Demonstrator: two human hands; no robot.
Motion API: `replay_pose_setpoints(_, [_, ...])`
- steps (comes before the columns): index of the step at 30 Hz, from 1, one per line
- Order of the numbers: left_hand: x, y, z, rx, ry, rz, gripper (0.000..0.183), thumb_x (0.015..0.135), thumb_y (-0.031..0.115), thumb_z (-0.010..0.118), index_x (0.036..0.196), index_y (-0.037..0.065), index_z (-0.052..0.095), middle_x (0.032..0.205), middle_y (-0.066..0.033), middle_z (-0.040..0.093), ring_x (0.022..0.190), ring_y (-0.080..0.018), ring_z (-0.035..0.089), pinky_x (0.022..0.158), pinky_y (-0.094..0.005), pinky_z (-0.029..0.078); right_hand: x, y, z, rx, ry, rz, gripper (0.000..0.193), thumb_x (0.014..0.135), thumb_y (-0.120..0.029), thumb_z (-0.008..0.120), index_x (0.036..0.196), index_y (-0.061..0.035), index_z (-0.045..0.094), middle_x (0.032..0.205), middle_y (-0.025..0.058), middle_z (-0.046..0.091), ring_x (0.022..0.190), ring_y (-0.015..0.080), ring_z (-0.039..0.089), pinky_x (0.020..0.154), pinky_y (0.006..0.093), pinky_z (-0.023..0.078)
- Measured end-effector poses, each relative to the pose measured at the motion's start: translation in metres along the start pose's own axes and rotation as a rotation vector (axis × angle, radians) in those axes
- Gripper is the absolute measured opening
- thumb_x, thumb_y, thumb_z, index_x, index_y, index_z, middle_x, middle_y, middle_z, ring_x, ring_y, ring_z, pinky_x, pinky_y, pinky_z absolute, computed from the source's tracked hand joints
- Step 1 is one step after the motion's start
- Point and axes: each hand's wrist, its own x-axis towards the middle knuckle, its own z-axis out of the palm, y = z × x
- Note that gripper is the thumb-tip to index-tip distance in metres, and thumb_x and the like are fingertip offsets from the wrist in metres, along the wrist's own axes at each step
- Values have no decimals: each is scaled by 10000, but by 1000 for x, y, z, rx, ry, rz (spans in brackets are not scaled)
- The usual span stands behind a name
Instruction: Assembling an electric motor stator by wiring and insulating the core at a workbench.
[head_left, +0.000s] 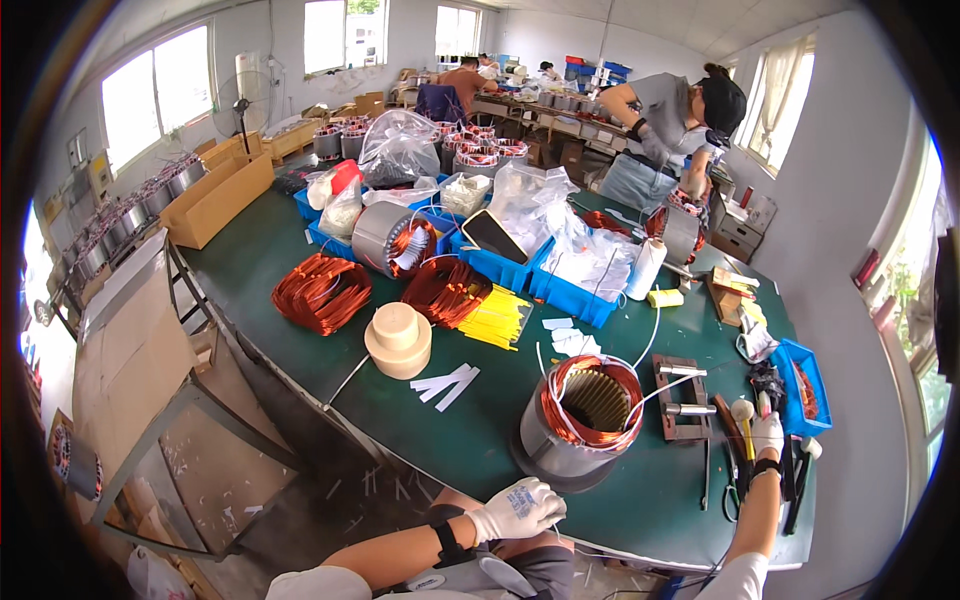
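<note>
On the green table in front of me stands a motor stator (580, 425), a grey metal cylinder with copper windings and white lead sleeves around its top. My left hand (518, 510), in a white glove, is closed at the near table edge, left of the stator's base. A thin white cord (562, 535) trails from its fingers. At the right my gloved right hand (767, 436) reaches among the tools, its fingers curled beside a white-headed mallet (742, 412); what they grip is too small to make out. A metal fixture (683, 400) lies between stator and tools.
Copper coil bundles (320, 293), a beige stepped former (398, 341), yellow strips (495, 318) and white paper strips (447, 384) lie left of the stator. Blue bins (575, 290) stand behind. A co-worker (665, 130) bends over another stator (677, 232). Scissors (732, 500) lie near my right forearm.
</note>
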Motion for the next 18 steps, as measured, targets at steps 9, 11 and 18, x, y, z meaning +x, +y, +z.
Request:
replay_pose_setpoints(9, [33,71,-126,-995,291,-244,97,805,-84,690,814,-4,637,783,-52,638,713,-109,578,621,-265,441,-220,-115,-124,922,-203,-286,183,877,-11,611,1060,-13,626,903,27,657,695,47,500,602,212,412])
replay_pose_setpoints(11, [45,96,-187,-1029,470,161,149,760,-109,714,844,-2,651,785,-66,637,660,-137,552,604,-274,408,-251,-100,-118,1046,-360,-225,177,832,16,573,993,-21,636,834,4,636,656,27,460,568,187,371])
replay_pose_setpoints(18, [41,180,-267,-732,658,177,225,842,182,715,733,119,529,701,11,570,622,-159,558,582,-323,436,-312,-144,-78,1061,-368,-142,212,827,-24,605,1013,39,685,770,0,635,711,62,535,653,218,445])
